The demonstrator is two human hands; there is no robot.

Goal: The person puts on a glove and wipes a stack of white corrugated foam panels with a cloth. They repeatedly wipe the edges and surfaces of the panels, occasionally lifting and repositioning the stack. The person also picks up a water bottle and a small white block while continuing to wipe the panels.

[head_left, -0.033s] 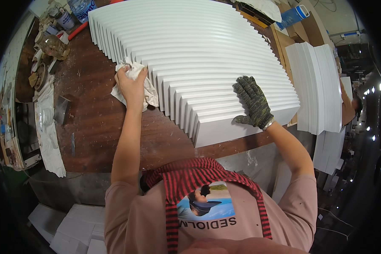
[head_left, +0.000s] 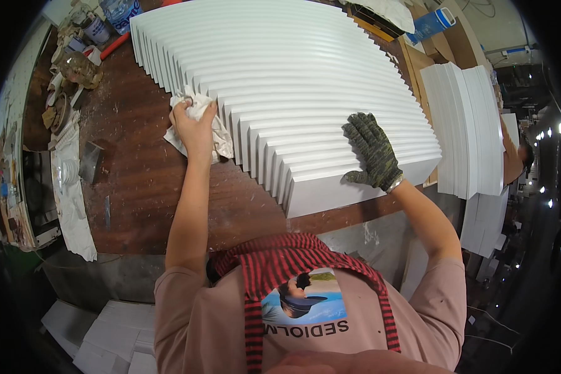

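A large stepped row of overlapping white panels [head_left: 274,68] lies across the brown tabletop [head_left: 143,206], its long edges fanned like narrow stairs. At its left side, my bare left hand [head_left: 195,132] is closed on a crumpled white cloth [head_left: 220,138]. The cloth rests against the panel ends and partly over the table. My right hand [head_left: 375,156], in a dark green-grey knit glove, lies flat on the near right part of the row. Its fingers point away from me, thumb spread to the left, and it holds nothing.
Another stack of white panels [head_left: 458,131] stands to the right, beside the table. Jars, including a glass jar [head_left: 81,70], crowd the far left corner near a red handle [head_left: 115,45]. A blue bottle [head_left: 431,25] lies at the far right. White boxes [head_left: 121,333] sit low at left.
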